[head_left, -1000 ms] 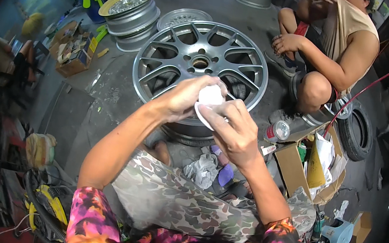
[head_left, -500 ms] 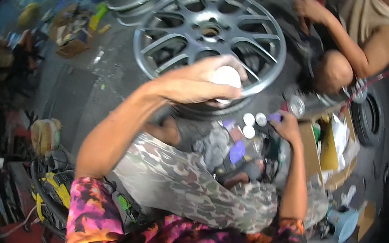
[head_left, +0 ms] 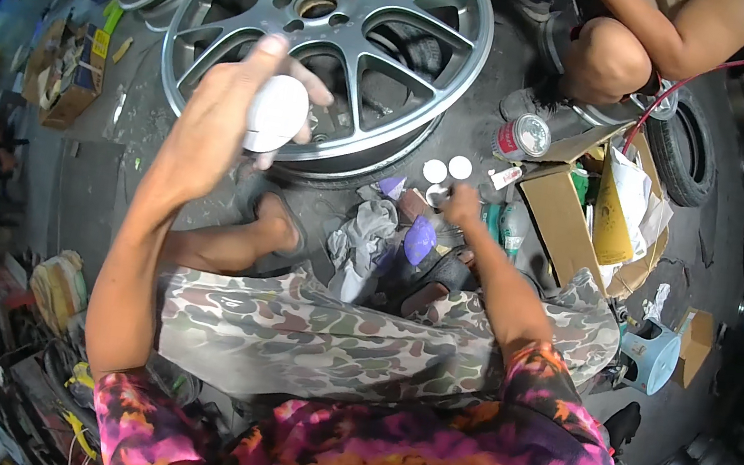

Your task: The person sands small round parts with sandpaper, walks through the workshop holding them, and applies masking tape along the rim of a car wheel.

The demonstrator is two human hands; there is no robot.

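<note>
I have the left hand (head_left: 224, 103) at ten o'clock in my view, its fingers spread around a white round piece (head_left: 278, 109) and clamped on it. The piece sits at the inner side of the hand, its pale face toward two o'clock. Behind it, at eleven o'clock, I see a grey multi-spoke wheel (head_left: 320, 32) lying flat with its face up; the hand overlaps its seven o'clock edge, and from here I cannot tell whether they touch.

The right hand (head_left: 465, 208) is at two o'clock, reaching down to a white disc (head_left: 436, 194) at its nine o'clock side. I cannot tell whether its fingers are together or have hold of that disc. Two more white discs (head_left: 448, 167) lie side by side at eleven o'clock from this hand, and a round can (head_left: 523, 138) stands at one o'clock from it.

Between seven and eight o'clock from the right hand I make out a purple piece (head_left: 420, 240), with a crumpled grey cloth (head_left: 361, 242) beyond it. An open cardboard box (head_left: 558, 224) sits between two and three o'clock in my view, with a black tyre (head_left: 663, 151) farther out. Another person's knee (head_left: 609, 64) shows between one and two.
</note>
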